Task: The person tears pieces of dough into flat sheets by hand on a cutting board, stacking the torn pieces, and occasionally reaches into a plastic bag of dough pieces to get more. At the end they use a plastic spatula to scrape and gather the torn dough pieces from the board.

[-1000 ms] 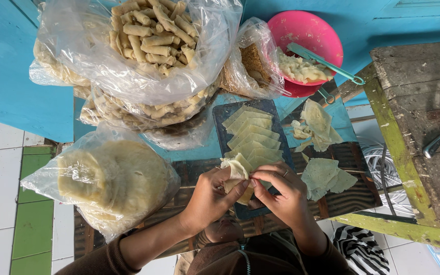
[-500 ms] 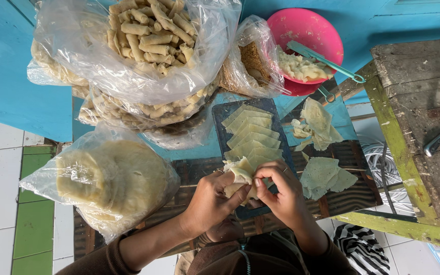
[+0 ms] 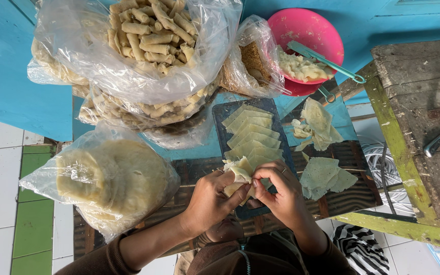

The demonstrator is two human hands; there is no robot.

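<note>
I see left hand (image 3: 211,199) and right hand (image 3: 281,196) pinching a folded wrapper (image 3: 239,173) | dark tray (image 3: 276,109) of cut wrappers just beyond, within reach | filling probably inside, hidden

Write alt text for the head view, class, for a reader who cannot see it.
Two hands, left hand and right hand, fold a pale dough wrapper over a dark tray of cut wrappers. Bags of finished rolls and a pink bowl lie beyond.

Bag of wrappers (image 3: 110,181) lies left of the tray (image 3: 220,125); bowl (image 3: 309,35) behind it.
</note>
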